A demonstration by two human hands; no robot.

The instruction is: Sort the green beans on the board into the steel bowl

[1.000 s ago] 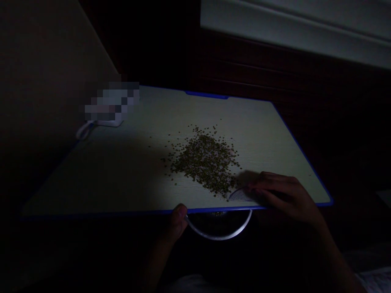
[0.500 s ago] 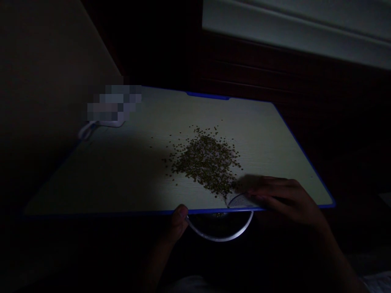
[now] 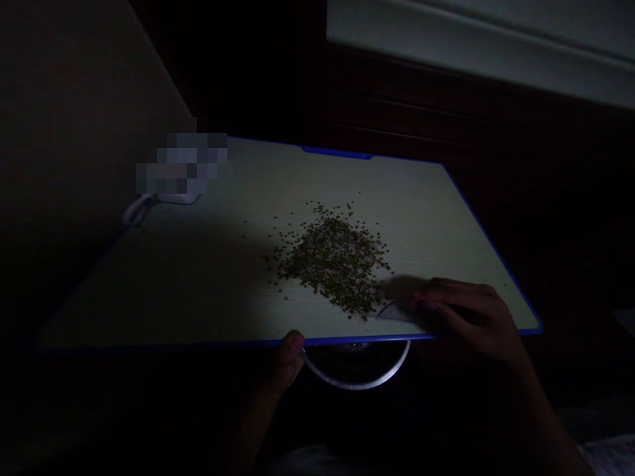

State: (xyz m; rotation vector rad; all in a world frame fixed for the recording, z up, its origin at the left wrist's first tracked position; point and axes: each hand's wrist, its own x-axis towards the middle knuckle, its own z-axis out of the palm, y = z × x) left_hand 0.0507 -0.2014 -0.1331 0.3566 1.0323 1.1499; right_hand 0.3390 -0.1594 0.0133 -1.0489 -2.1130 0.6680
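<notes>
A loose heap of small greenish-brown seeds or beans point(image 3: 335, 258) lies on the pale, blue-edged tabletop point(image 3: 411, 198), with strays scattered around it. My right hand point(image 3: 471, 314) is closed on a thin pale flat piece with a curved edge point(image 3: 394, 309); its exact kind is unclear. That piece touches or nearly touches the heap's near right side. Below the table's front edge, my left hand point(image 3: 290, 357) grips the left side of a round metal bowl point(image 3: 364, 385), thumb on the rim and other fingers hidden. The tabletop covers the bowl's far half, and a few seeds show dimly inside.
At the table's far left sits a blurred-out light object point(image 3: 181, 175) with a pale strap point(image 3: 136, 210). Dark wooden furniture with a light top point(image 3: 471, 49) stands behind. A wall point(image 3: 74, 132) rises on the left. The room is very dim.
My right hand has shifted slightly up and to the right with the thin piece, away from the table's front edge. My left hand and the bowl stay in place.
</notes>
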